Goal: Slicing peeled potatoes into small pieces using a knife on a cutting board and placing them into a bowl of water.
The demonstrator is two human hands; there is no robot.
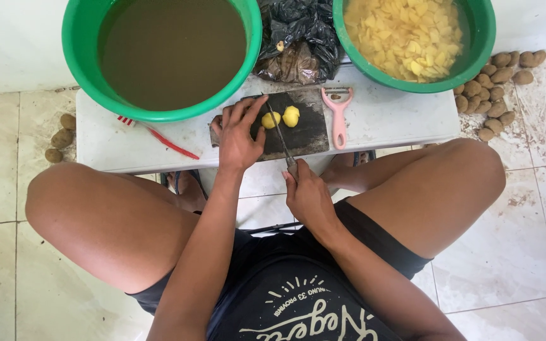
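Note:
A dark cutting board (308, 136) lies on a low white table (387, 117). Two peeled yellow potato pieces (282, 117) rest on the board. My left hand (238, 132) lies on the board's left side, fingertips touching the nearer piece. My right hand (308, 196) grips the handle of a knife (278, 132) whose blade runs up across the board between the hand and the potato pieces.
A pink peeler (337, 113) lies right of the board, a red toothbrush (159, 139) to its left. A green basin of murky water (165, 53) and a green basin of cut potato (412, 38) flank a black bag (298, 38). Unpeeled potatoes (494, 88) lie on the floor.

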